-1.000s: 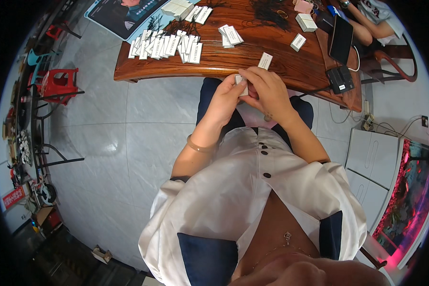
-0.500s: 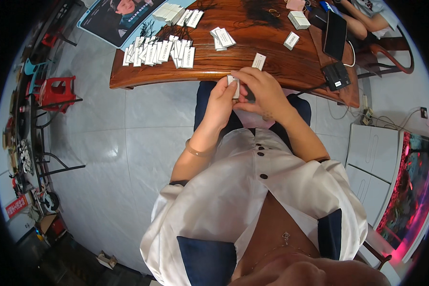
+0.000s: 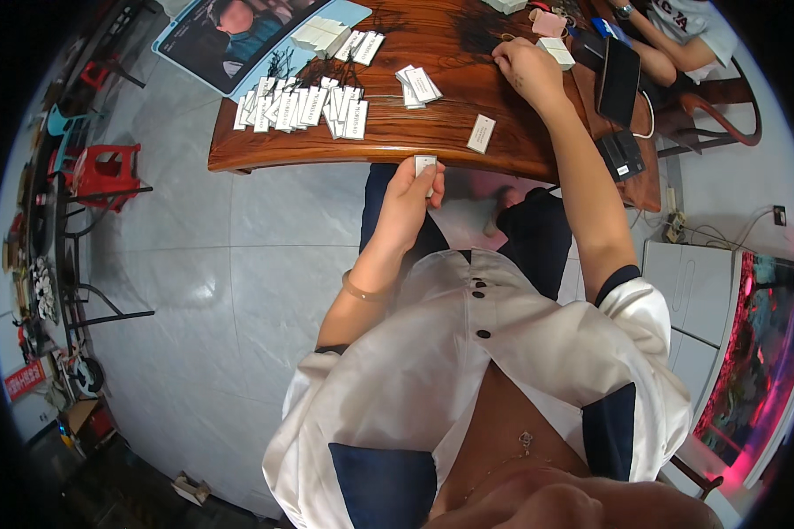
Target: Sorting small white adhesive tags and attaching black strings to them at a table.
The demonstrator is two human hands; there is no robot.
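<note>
Pinching a white tag, left hand above mid-frame, right hand curled near black cords, top centre, grip unclear

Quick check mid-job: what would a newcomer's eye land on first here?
Probably the cluster of white tags with black strings, toward the left of the glossy wooden table. Next, the two hands: the left hand pinches a white tag by the table's front edge, the right hand is stretched out near dark strings. Farther out, a pink-lit display glows at the far right.
</note>
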